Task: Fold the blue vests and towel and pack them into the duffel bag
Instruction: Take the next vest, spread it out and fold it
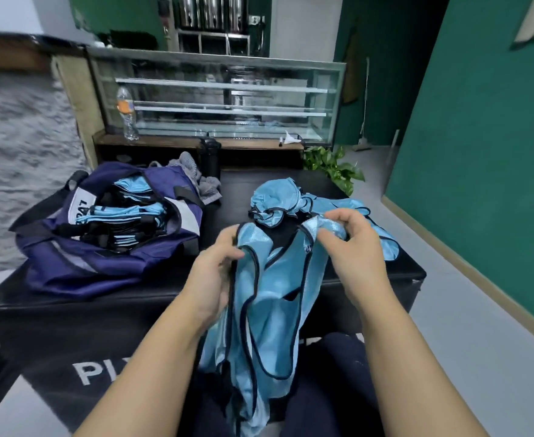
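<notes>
The left hand (218, 266) gripped one shoulder strap of a light blue vest (269, 310), with the fingers curled round the dark-trimmed edge. The right hand (351, 244) pinched the opposite shoulder of the same vest between thumb and fingers. The vest hung between the two hands, over the near edge of the black table (385, 272) and down across the person's lap (dark trousers showed beneath it). Its fabric was rumpled and unfolded, with the armhole trim looping loosely.

Beyond the hands, a heap of further blue vests (275, 200) lay crumpled on the table top, touching the held vest near the right hand. Part of that heap extended to the right edge of the table.

The navy duffel bag (108, 247) sat on the left part of the table, well apart from the held vest, with its top open. Folded blue vests (133, 209) lay stacked inside it, partly crossed by the bag's black straps. A grey towel (202, 181) lay bunched on the table just behind the bag, touching its far right corner.

A black bottle (209, 156) stood upright behind the towel. A clear plastic bottle (127, 111) with an orange label stood on the wooden ledge in front of a glass display case (228, 96). A green plant (332, 165) sat beyond the table's far right corner.
</notes>
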{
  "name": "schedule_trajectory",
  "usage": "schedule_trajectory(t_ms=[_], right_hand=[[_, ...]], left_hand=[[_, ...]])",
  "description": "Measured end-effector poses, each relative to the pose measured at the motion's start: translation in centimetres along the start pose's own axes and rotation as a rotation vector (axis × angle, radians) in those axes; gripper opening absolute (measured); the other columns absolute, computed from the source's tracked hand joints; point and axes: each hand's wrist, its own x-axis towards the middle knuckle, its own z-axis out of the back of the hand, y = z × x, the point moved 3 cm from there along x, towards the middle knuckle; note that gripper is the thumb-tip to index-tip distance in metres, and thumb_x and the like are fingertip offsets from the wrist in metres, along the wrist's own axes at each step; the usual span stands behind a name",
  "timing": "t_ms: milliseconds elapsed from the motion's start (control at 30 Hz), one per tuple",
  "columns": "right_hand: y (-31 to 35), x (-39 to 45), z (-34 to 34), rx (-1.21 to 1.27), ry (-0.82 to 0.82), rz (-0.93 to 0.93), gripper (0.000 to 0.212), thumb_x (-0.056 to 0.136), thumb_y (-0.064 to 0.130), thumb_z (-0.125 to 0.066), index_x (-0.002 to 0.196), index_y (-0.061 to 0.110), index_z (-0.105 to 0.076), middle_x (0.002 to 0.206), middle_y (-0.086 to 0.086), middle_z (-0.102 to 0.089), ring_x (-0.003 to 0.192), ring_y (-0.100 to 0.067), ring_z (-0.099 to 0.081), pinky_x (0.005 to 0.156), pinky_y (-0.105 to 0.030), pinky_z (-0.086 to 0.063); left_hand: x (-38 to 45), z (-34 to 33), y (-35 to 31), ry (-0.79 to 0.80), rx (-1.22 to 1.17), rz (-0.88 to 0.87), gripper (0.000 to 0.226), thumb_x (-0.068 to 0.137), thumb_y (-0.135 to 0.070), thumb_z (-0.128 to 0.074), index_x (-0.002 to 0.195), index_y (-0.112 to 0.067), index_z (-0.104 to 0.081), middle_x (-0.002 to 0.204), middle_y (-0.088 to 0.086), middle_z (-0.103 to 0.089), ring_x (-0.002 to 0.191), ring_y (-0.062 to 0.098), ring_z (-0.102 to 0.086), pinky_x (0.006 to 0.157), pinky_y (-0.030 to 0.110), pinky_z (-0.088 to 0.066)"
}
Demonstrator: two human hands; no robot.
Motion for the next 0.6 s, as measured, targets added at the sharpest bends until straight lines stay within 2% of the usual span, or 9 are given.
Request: schedule_trajectory(t_ms=[67, 133, 167, 200, 267, 333, 400, 533, 600], right_hand=[[1.5, -0.7, -0.1, 0.012, 0.025, 0.029, 0.021, 0.086, 0.014, -0.064, 0.091, 0.033, -0.057, 0.102, 0.014, -0.062, 0.086, -0.001, -0.057, 0.075, -0.021, -0.044], [3.0, -1.5, -0.3, 0.005, 0.056, 0.072, 0.021, 0.086, 0.014, -0.066, 0.092, 0.032, -0.057, 0.100, 0.017, -0.061, 0.096, -0.001, -0.056, 0.080, -0.019, -0.044], [3.8, -1.9, -0.4, -0.013, 0.073, 0.103, 0.021, 0.085, 0.013, -0.066, 0.093, 0.030, -0.058, 0.099, 0.017, -0.060, 0.096, 0.001, -0.056, 0.080, -0.017, -0.043], [4.4, -2.2, -0.6, -0.028, 0.092, 0.131, 0.021, 0.085, 0.011, -0.066, 0.093, 0.029, -0.058, 0.097, 0.017, -0.060, 0.094, 0.002, -0.056, 0.079, -0.014, -0.042], [5.6, -3.2, -1.0, -0.017, 0.143, 0.179, 0.023, 0.084, 0.007, -0.065, 0.090, 0.029, -0.059, 0.093, 0.016, -0.060, 0.090, 0.004, -0.056, 0.077, -0.011, -0.042], [6.6, -4.3, -1.0, 0.021, 0.209, 0.203, 0.026, 0.084, 0.004, -0.064, 0.088, 0.029, -0.059, 0.090, 0.015, -0.061, 0.085, 0.004, -0.056, 0.074, -0.010, -0.042], [7.5, -5.1, -0.7, 0.036, 0.257, 0.223, 0.025, 0.084, 0.005, -0.065, 0.089, 0.029, -0.060, 0.089, 0.013, -0.062, 0.082, 0.003, -0.057, 0.073, -0.011, -0.043], [8.6, -5.9, 1.1, 0.035, 0.280, 0.233, 0.025, 0.081, 0.012, -0.073, 0.092, 0.032, -0.063, 0.096, 0.004, -0.067, 0.090, -0.009, -0.064, 0.088, -0.036, -0.053], [9.1, -6.0, 2.0, 0.023, 0.290, 0.240, 0.029, 0.079, 0.014, -0.076, 0.095, 0.034, -0.063, 0.096, 0.003, -0.068, 0.090, -0.014, -0.064, 0.092, -0.046, -0.051]], left_hand=[[-1.4, -1.4, -0.4, 0.036, 0.131, 0.080, 0.032, 0.076, -0.039, -0.055, 0.086, -0.013, -0.070, 0.082, 0.006, -0.070, 0.077, 0.021, -0.065, 0.065, 0.023, -0.053], [-2.1, -2.1, -0.7, -0.028, 0.406, 0.103, 0.057, 0.082, -0.065, -0.049, 0.088, -0.012, -0.071, 0.092, 0.006, -0.071, 0.085, 0.020, -0.066, 0.080, 0.032, -0.051], [-2.3, -2.3, -1.0, -0.038, 0.584, 0.055, 0.058, 0.082, -0.068, -0.049, 0.087, -0.014, -0.069, 0.088, 0.001, -0.069, 0.081, 0.015, -0.064, 0.080, 0.034, -0.049], [-2.5, -2.6, -1.4, -0.030, 0.747, -0.003, 0.052, 0.081, -0.067, -0.053, 0.082, -0.016, -0.066, 0.078, -0.006, -0.066, 0.071, 0.010, -0.059, 0.074, 0.032, -0.047], [-3.4, -3.1, -2.2, 0.028, 0.915, -0.100, 0.033, 0.079, -0.054, -0.064, 0.073, -0.022, -0.061, 0.062, -0.016, -0.055, 0.058, 0.003, -0.048, 0.059, 0.023, -0.039], [-4.4, -3.4, -3.1, 0.036, 0.934, -0.189, 0.025, 0.079, -0.043, -0.068, 0.066, -0.023, -0.057, 0.055, -0.017, -0.050, 0.055, 0.002, -0.042, 0.053, 0.018, -0.032], [-5.4, -3.6, -4.2, 0.018, 0.935, -0.270, 0.027, 0.082, -0.038, -0.067, 0.063, -0.021, -0.057, 0.055, -0.014, -0.047, 0.054, 0.004, -0.039, 0.051, 0.017, -0.029], [-7.0, -3.3, -6.2, 0.018, 0.835, -0.263, 0.020, 0.089, -0.029, -0.063, 0.076, -0.018, -0.072, 0.073, -0.005, -0.067, 0.066, 0.006, -0.053, 0.068, 0.022, -0.041], [-7.6, -3.1, -6.9, -0.019, 0.752, -0.263, 0.018, 0.088, -0.025, -0.064, 0.074, -0.023, -0.073, 0.077, -0.007, -0.071, 0.070, 0.005, -0.058, 0.073, 0.021, -0.044]])
